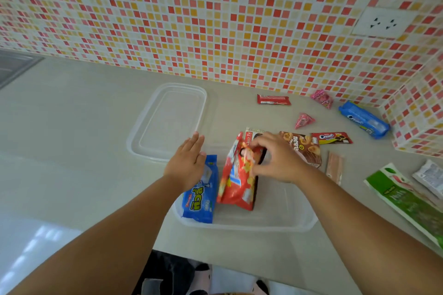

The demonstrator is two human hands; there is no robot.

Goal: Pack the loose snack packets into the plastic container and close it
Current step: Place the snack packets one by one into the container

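Note:
A clear plastic container (275, 223) stands on the counter near its front edge. Inside it a blue packet (200, 199) stands on edge at the left. A red snack packet (236, 182) stands beside it, with a dark choco-pie box (253, 134) behind. My right hand (275, 158) pinches the top of the red packet. My left hand (188, 163) hovers flat over the blue packet with fingers apart, holding nothing. The clear lid (167, 122) lies flat behind the container.
Loose packets lie to the right: a brown biscuit pack (304, 148), a red Oreo pack (332, 137), a blue Oreo roll (364, 119), a red bar (273, 99), two pink pouches (304, 120), a thin brown stick (334, 166), a green nut bag (405, 201), a white sachet (430, 176). Tiled walls close the back and right.

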